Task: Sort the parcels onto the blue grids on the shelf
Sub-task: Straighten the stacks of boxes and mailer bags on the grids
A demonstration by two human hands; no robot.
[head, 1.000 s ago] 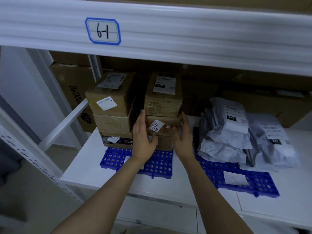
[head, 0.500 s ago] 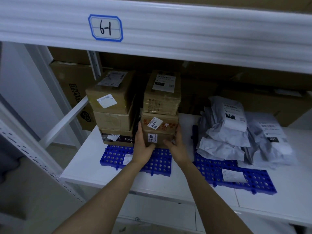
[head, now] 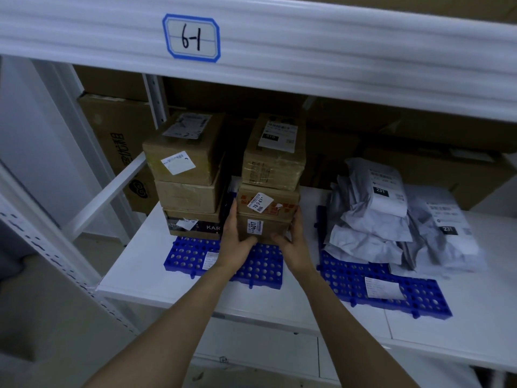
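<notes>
Two stacks of brown cardboard parcels stand on the left blue grid (head: 193, 254). The right stack has a small bottom box (head: 261, 228) labelled 4017, a middle box (head: 267, 201) and a top box (head: 275, 155). My left hand (head: 235, 239) grips the bottom box's left side, thumb on its front. On the box's right side my right hand (head: 293, 245) grips it the same way. The left stack (head: 186, 175) holds three boxes. Grey mailer bags (head: 391, 219) lie piled on the right blue grid (head: 349, 278).
The white shelf board (head: 145, 275) has a white beam above with the label 6-1 (head: 191, 37). Large cardboard boxes (head: 120, 141) fill the back. A white slanted brace (head: 106, 194) runs at the left. A paper label (head: 383, 288) lies on the right grid.
Both hands have slid down from the middle box to the bottom box of the right stack and now hold its sides. The stack stands a little straighter.
</notes>
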